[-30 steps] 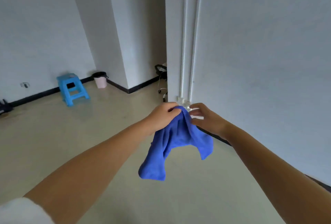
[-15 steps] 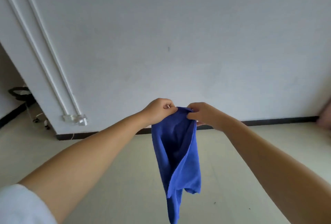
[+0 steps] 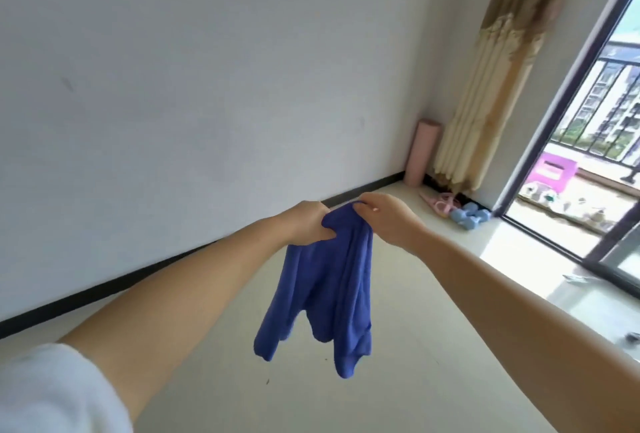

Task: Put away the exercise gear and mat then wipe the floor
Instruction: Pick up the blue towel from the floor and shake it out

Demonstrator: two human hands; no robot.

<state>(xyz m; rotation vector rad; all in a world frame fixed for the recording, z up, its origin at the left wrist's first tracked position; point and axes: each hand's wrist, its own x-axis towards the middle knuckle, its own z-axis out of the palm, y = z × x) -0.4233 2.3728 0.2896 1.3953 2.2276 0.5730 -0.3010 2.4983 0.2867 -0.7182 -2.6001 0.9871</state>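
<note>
Bare floor [image 3: 398, 346] ahead, mat [image 3: 423, 154] and dumbbells [image 3: 468, 217] parked in corner; cloth [image 3: 329, 294] is pinched bunched at its top edge by left hand [image 3: 306, 223] and right hand [image 3: 388, 221], so it should be spread flat before wiping.

Head-worn view, tilted, facing wall [image 3: 207, 86], hands close

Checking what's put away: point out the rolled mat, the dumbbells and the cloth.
rolled mat [image 3: 423, 154], head view, middle of the roll.
dumbbells [image 3: 468, 217], head view, a blue end.
cloth [image 3: 332, 280], head view, hanging middle fold.
</note>
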